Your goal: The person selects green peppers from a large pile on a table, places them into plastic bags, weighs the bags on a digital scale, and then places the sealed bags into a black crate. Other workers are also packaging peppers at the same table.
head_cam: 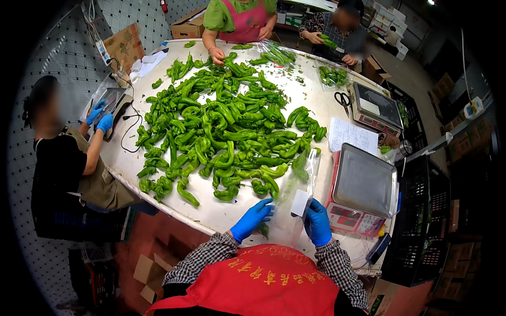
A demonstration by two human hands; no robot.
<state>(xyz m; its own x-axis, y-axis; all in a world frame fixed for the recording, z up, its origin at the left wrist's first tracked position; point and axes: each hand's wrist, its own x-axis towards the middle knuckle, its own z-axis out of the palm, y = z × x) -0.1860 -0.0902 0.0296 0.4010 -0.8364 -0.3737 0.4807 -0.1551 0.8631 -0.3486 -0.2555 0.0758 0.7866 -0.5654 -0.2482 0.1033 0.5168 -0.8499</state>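
A clear plastic bag (290, 229) with a white label (300, 202) lies in front of me, with some green peppers inside its far end. My right hand (317, 223), in a blue glove, grips the bag's right edge beside the label. My left hand (253, 219), also gloved in blue, is at the bag's left side with its fingers apart. Just below those fingers shows a green pepper (263, 230), partly hidden. Beyond both hands spreads a large heap of long green peppers (221, 126) on the white table (221, 215).
Right of my right hand stands a red scale (365, 179) with a metal pan. Past it lie a written sheet (352, 134), scissors (343, 102) and a second scale (375, 106). Black crates (419, 221) flank the table. Several co-workers handle peppers or bags around it.
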